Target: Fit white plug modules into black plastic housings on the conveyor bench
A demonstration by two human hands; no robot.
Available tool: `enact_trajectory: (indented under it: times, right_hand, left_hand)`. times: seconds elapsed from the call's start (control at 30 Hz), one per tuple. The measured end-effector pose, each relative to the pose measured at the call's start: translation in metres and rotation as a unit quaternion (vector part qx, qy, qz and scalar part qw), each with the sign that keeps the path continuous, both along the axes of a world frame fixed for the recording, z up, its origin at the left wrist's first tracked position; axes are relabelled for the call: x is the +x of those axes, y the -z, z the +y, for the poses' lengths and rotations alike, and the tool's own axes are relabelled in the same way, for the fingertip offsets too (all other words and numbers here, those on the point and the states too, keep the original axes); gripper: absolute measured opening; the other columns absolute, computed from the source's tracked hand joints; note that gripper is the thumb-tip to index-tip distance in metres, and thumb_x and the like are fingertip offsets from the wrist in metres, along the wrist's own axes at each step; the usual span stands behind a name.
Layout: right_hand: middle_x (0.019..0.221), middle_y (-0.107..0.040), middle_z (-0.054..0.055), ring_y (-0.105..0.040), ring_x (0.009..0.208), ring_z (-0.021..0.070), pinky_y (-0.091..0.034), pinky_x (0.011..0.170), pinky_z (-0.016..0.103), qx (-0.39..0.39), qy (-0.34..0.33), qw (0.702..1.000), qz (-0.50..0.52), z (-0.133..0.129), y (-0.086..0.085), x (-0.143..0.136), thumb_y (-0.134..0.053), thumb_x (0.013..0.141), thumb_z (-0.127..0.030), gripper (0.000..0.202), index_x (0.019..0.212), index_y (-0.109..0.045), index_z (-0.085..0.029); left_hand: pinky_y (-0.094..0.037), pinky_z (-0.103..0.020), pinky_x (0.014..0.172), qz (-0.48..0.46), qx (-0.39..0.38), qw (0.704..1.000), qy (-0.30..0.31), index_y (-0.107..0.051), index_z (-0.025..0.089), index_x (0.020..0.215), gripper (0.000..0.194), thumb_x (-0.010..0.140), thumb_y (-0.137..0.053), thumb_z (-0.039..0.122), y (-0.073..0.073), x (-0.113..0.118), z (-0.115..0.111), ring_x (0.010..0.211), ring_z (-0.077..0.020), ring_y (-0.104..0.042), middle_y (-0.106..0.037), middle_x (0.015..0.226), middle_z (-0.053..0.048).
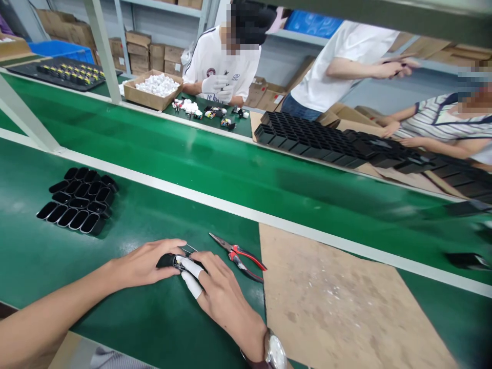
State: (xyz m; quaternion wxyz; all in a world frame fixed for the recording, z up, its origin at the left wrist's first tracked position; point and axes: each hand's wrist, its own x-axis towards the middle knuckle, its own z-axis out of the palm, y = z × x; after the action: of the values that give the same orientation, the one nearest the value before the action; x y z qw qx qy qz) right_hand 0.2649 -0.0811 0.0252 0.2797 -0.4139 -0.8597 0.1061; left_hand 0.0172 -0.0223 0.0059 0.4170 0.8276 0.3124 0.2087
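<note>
Near the front of the green bench, my left hand (pixel 148 261) grips a small black plastic housing (pixel 166 261) from its left side. My right hand (pixel 225 287) is closed on the same piece from the right, with white finger cots on its thumb and index finger. Small light-coloured electronic parts show in the housing's opening, beside the white fingertip. Two thin metal prongs (pixel 189 249) stick out behind it, between the hands. Much of the piece is hidden by my fingers. Just right of my right hand lie long-nose pliers (pixel 237 254) with red and black handles, their jaws slightly apart.
Several black oval cases (pixel 79 202) stand grouped at the left. A brown cardboard sheet (pixel 346 302) covers the bench at right. Beyond the white rail runs a green conveyor belt (pixel 184 154). Across it, co-workers sit and stand near a box of white parts (pixel 132 95) and rows of black cases (pixel 307 138).
</note>
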Motion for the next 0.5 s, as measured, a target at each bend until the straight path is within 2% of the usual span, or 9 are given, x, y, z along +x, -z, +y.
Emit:
enact_trajectory:
  times: [0.1, 0.23, 0.37, 0.5]
  right_hand:
    - [0.118, -0.068, 0.012, -0.068, 0.1, 0.0254, -0.062, 0.085, 0.044, -0.034, -0.002, 0.999, 0.038, 0.0001, 0.0018, 0.0004, -0.057, 0.105, -0.019, 0.029, 0.134, -0.061, -0.021]
    - [0.122, -0.069, 0.011, -0.07, 0.104, 0.0249, -0.063, 0.088, 0.042, -0.058, 0.007, 0.994, 0.092, -0.0023, 0.0069, 0.0016, -0.059, 0.106, -0.022, 0.04, 0.145, -0.053, -0.025]
    - [0.123, -0.068, 0.012, -0.07, 0.107, 0.0285, -0.062, 0.092, 0.05, -0.021, 0.009, 0.999, 0.036, -0.0049, 0.0055, -0.0005, -0.055, 0.105, -0.019, 0.041, 0.146, -0.052, -0.024]
    - [0.123, -0.07, 0.012, -0.071, 0.106, 0.0285, -0.062, 0.094, 0.053, -0.012, 0.006, 1.0, 0.021, -0.0047, 0.0072, -0.0012, -0.052, 0.106, -0.017, 0.041, 0.146, -0.053, -0.023]
  left_hand:
    - [-0.056, -0.04, 0.108, 0.01, 0.002, 1.0, -0.005, -0.039, 0.033, 0.154, 0.06, 0.102, -0.068, 0.03, 0.0003, -0.001, -0.0001, 0.125, -0.0234, -0.071, -0.074, 0.135, -0.003]
    - [-0.057, -0.038, 0.106, 0.015, 0.007, 1.0, -0.004, -0.038, 0.034, 0.154, 0.061, 0.101, -0.069, 0.028, 0.0007, -0.002, -0.0005, 0.124, -0.0225, -0.071, -0.074, 0.134, -0.001]
    - [-0.058, -0.038, 0.104, 0.01, 0.027, 1.0, -0.009, -0.04, 0.032, 0.151, 0.058, 0.101, -0.07, 0.027, 0.003, -0.0022, -0.0014, 0.123, -0.0234, -0.072, -0.074, 0.133, -0.003]
    - [-0.06, -0.034, 0.096, 0.005, 0.068, 0.998, -0.005, -0.054, 0.027, 0.138, 0.04, 0.101, -0.07, 0.026, 0.0041, -0.0019, -0.0014, 0.113, -0.0226, -0.074, -0.074, 0.127, -0.006]
